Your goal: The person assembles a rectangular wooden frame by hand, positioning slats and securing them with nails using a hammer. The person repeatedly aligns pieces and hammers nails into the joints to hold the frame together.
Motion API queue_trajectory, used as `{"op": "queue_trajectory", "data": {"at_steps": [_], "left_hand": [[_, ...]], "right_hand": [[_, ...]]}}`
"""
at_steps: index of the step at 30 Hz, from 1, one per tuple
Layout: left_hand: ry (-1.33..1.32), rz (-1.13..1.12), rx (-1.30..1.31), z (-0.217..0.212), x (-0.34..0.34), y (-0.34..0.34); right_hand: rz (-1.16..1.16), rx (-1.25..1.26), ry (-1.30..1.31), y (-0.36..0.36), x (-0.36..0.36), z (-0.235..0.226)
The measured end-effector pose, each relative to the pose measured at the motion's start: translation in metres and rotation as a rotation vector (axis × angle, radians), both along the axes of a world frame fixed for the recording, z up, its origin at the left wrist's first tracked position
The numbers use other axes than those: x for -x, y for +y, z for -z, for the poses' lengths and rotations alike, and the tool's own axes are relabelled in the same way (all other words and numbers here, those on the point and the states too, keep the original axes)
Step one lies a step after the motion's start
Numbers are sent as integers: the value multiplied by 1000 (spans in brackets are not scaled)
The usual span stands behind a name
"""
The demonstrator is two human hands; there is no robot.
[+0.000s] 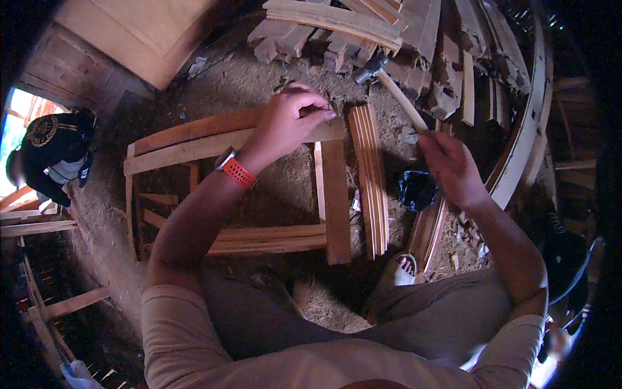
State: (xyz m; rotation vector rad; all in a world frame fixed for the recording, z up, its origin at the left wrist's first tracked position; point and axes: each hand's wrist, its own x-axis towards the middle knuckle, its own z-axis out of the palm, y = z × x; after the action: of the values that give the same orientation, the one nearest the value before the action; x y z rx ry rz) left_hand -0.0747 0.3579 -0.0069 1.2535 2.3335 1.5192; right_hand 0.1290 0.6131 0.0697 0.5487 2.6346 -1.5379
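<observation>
My right hand (450, 165) is closed round the end of the wooden handle of a hammer (402, 97). The hammer's metal head is raised at the far side, in front of the stacked timber. My left hand (295, 117), with an orange watch strap (238, 172) on its wrist, pinches a thin, small piece that looks like a nail (330, 107). Its fingertips are just over the far right corner of a wooden frame (335, 194). The frame is built of boards and sits before me; my left forearm hides part of its far rail.
Just right of the frame lies a bundle of thin wood strips (369, 181). A dark crumpled thing (416, 190) is beside more strips (429, 233). Stacked timber (337, 32) fills the far side. Another person (52, 152) bends over at the far left. A pale panel (136, 32) stands behind.
</observation>
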Motion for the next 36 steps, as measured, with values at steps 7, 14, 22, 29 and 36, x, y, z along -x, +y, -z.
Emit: {"op": "queue_trajectory", "data": {"at_steps": [7,14,22,29,36], "left_hand": [[84,-49,-37,-2,-3,-1],[82,-56,84,-12,-4,-2],[60,-74,33,3,0,0],[108,-66,9,4,-1,-1],[244,-64,35,-3,-1,-1]], "right_hand": [[22,3,-103,1,4,-2],[-180,-269,74,7,27,-36],[-278,-428,20,-10,40,-56],[-202,-386,11,-11,44,-72],[-151,-389,39,-22,43,-85]]}}
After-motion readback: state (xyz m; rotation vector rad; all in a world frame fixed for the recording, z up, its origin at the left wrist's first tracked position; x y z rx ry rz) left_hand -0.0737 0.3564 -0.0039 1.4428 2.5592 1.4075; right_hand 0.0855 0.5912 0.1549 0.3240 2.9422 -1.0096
